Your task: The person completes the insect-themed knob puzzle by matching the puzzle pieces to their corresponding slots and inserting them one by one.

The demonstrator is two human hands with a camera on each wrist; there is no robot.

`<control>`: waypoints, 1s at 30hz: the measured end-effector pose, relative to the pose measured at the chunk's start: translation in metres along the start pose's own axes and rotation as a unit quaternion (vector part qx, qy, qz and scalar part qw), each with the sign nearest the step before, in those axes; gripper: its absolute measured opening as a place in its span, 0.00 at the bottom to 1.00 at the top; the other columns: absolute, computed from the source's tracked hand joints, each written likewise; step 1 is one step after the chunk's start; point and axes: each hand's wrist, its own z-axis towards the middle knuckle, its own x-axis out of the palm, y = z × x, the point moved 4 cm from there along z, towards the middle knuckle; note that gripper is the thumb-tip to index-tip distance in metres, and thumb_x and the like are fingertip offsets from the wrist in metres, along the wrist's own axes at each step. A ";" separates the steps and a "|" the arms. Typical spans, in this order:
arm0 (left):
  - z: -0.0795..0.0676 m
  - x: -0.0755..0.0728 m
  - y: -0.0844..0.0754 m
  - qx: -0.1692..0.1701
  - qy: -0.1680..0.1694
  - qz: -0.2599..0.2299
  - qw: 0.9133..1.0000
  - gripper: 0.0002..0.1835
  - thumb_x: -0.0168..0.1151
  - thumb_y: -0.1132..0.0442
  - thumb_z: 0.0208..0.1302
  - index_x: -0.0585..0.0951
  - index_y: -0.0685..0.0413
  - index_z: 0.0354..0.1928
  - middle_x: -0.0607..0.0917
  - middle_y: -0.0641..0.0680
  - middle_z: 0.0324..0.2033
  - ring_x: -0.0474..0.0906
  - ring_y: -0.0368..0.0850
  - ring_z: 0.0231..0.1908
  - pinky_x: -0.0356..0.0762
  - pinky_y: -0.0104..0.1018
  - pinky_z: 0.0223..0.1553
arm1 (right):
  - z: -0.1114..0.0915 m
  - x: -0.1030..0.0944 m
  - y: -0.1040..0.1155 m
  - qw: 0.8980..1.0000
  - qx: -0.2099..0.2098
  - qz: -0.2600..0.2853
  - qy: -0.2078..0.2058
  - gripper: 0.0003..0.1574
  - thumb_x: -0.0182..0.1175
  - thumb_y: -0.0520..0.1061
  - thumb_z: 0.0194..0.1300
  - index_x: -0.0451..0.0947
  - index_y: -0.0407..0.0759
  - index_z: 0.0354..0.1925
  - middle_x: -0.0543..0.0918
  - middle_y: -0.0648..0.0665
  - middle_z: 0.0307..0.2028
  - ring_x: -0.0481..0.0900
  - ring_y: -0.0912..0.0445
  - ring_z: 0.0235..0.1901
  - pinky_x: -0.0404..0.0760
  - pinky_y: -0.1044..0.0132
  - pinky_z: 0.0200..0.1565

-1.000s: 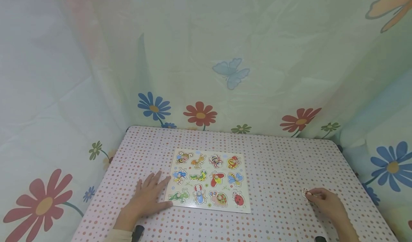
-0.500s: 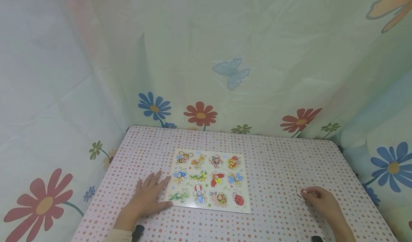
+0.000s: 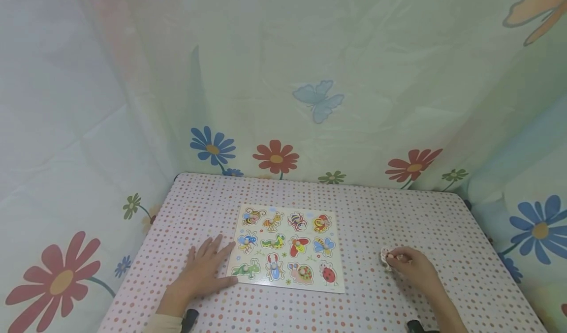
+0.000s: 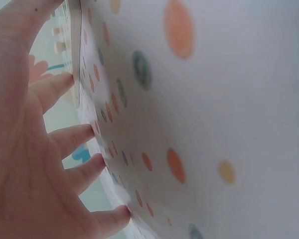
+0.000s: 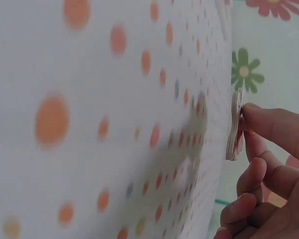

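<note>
A knob puzzle board [image 3: 283, 287] with several colourful insect pictures lies on the table. My left hand [image 3: 204, 274] rests flat at its left edge, fingers spread, thumb and index finger at the board's rim; in the left wrist view the fingertips [image 4: 92, 130] touch the tabletop. Right of the board, my right hand [image 3: 416, 269] pinches a small puzzle piece [image 3: 384, 257] between thumb and index finger. In the right wrist view this puzzle piece [image 5: 234, 127] shows a pale wooden edge and some red, and is held above the tabletop. Fingers hide most of its picture.
The table [image 3: 372, 215] has a dotted cover. Behind and beside it hangs a pale curtain [image 3: 248, 52] printed with flowers and butterflies. A dark wrist strap [image 3: 189, 319] shows at my left wrist.
My right hand has moved left toward the board, carrying the puzzle piece with it. The left hand and the board have stayed in place.
</note>
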 end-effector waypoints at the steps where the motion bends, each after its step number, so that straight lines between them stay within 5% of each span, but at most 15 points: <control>1: 0.000 0.000 0.000 0.000 0.001 0.001 1.000 0.51 0.61 0.24 0.52 0.65 0.38 0.76 0.55 0.58 0.77 0.47 0.64 0.74 0.38 0.74 0.68 | 0.000 0.003 0.005 1.000 -0.010 -0.001 0.000 0.24 0.65 0.52 0.68 0.80 0.32 0.48 0.79 0.40 0.36 0.74 0.51 0.31 0.73 0.61 0.28; 13: 0.000 0.000 0.001 0.002 0.000 -0.003 1.000 0.51 0.62 0.25 0.53 0.65 0.38 0.76 0.55 0.58 0.77 0.47 0.64 0.75 0.38 0.74 0.68 | -0.008 0.044 0.053 0.998 -0.046 0.044 0.018 0.14 0.70 0.45 0.62 0.83 0.39 0.43 0.75 0.46 0.32 0.68 0.55 0.25 0.68 0.68 0.22; 30: 0.001 0.004 0.002 -0.001 -0.005 0.001 1.000 0.51 0.63 0.25 0.52 0.65 0.37 0.76 0.55 0.57 0.77 0.47 0.64 0.75 0.38 0.74 0.68 | -0.011 0.077 0.083 0.996 -0.047 0.065 0.029 0.10 0.73 0.42 0.56 0.83 0.45 0.37 0.73 0.46 0.31 0.69 0.54 0.28 0.70 0.66 0.26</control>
